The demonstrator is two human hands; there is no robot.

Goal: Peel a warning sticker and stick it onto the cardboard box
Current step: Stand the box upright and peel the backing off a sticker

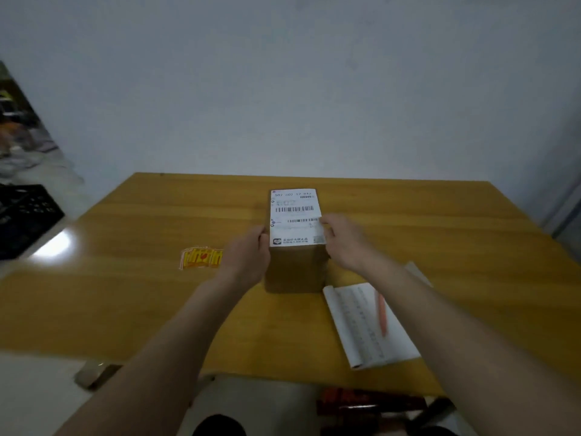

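A brown cardboard box [294,269] stands in the middle of the wooden table [440,234], with a white shipping label [295,217] covering its top. My left hand [248,256] grips the box's left side and my right hand [344,240] grips its right side, fingers touching the label's edge. A small stack of yellow and red warning stickers [202,258] lies flat on the table to the left of the box, just beyond my left hand.
A white printed sheet [361,328] with an orange pen [382,314] on it lies at the front right of the table. A black crate [23,215] sits on the floor at the left. A grey wall rises behind the table.
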